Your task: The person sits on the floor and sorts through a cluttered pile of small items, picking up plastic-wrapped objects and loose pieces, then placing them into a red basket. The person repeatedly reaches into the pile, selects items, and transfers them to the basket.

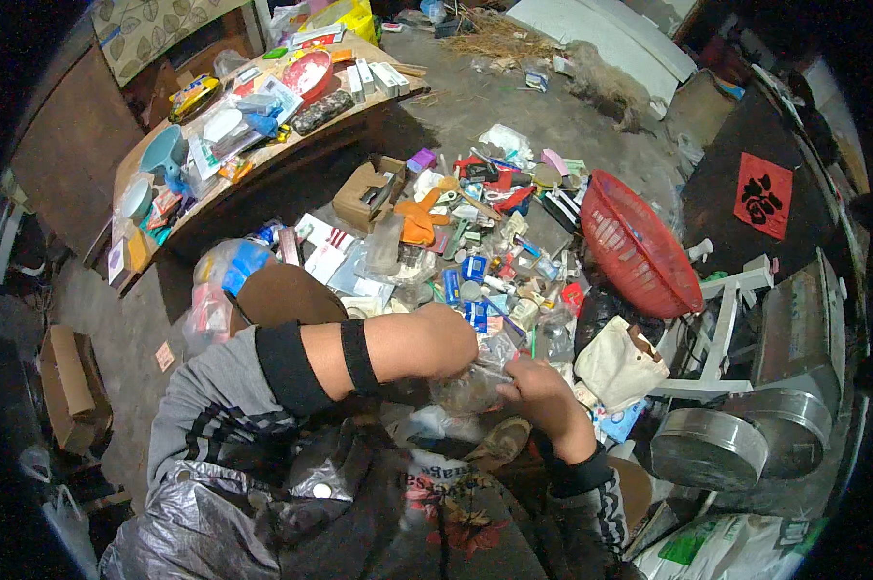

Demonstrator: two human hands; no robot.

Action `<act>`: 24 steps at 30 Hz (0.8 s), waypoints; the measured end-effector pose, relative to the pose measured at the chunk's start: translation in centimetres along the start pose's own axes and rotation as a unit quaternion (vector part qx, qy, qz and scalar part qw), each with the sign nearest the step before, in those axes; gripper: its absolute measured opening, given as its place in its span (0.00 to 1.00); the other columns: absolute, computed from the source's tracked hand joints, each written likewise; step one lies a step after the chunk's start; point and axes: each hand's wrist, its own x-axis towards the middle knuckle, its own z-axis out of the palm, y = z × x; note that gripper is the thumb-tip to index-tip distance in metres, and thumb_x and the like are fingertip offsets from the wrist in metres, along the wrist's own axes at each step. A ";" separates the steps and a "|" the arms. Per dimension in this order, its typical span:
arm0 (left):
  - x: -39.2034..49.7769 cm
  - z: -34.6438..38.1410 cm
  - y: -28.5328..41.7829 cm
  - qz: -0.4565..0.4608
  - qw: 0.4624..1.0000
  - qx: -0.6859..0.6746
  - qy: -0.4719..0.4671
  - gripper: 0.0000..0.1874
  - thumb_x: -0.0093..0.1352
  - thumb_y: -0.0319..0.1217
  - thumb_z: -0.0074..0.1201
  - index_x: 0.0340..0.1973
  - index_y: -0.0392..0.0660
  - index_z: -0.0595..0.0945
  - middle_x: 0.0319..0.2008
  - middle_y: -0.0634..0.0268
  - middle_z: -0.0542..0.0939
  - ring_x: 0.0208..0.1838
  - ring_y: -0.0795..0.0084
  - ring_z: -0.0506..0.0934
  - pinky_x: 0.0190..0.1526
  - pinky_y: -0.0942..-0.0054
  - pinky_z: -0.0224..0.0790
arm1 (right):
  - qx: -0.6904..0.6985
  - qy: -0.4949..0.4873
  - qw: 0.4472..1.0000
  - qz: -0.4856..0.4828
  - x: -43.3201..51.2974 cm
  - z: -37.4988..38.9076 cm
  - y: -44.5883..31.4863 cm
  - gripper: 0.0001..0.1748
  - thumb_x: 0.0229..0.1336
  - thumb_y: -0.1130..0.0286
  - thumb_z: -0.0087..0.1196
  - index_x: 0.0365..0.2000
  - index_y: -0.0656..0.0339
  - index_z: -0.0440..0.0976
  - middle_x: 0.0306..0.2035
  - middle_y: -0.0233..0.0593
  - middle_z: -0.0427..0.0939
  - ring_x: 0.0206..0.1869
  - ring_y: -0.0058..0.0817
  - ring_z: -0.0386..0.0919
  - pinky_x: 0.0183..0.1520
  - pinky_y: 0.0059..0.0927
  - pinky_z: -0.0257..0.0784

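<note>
A crumpled clear plastic bag (468, 391) is between my two hands, above my lap and shoe. My right hand (544, 395) pinches its upper edge between thumb and fingers. The back of my left hand (444, 339) is turned up against the bag's other side, and its fingers are hidden beneath. Just beyond lies a heap of small goods, among them blue boxes (474, 268), an orange glove (420, 216) and a wooden-handled brush (480, 205). A cream cloth pouch (620, 364) lies to the right of my right hand.
A red plastic basket (639, 243) leans at the heap's right, near a metal stand (723, 326) and round metal tins (708, 448). An open cardboard box (370, 194) stands at the heap's far left. Behind it is a low wooden table (378, 49) crowded with packets and bowls.
</note>
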 end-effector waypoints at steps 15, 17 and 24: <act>-0.7 0.2 0.1 0.074 0.992 -0.018 0.100 0.07 0.61 0.31 0.54 0.31 0.44 0.84 0.30 0.54 0.81 0.34 0.51 0.82 0.34 0.55 0.76 | 0.027 0.087 0.991 -0.095 1.2 2.5 -0.5 0.13 0.47 0.69 0.61 0.31 0.64 0.71 0.29 0.50 0.76 0.34 0.51 0.76 0.38 0.45 0.71; -0.5 0.3 0.2 0.068 0.993 -0.033 0.085 0.07 0.61 0.32 0.54 0.31 0.45 0.84 0.30 0.55 0.82 0.34 0.51 0.82 0.34 0.55 0.76 | 0.035 0.088 0.991 -0.098 1.4 2.8 -0.6 0.12 0.48 0.69 0.60 0.31 0.64 0.72 0.29 0.50 0.75 0.34 0.51 0.76 0.38 0.45 0.71; -0.7 0.2 0.5 0.086 0.991 -0.049 0.089 0.06 0.61 0.31 0.54 0.31 0.46 0.83 0.27 0.54 0.82 0.33 0.50 0.82 0.34 0.54 0.76 | 0.025 0.098 0.990 -0.099 1.5 2.9 -1.3 0.10 0.51 0.69 0.56 0.31 0.65 0.72 0.29 0.51 0.76 0.35 0.50 0.76 0.38 0.46 0.72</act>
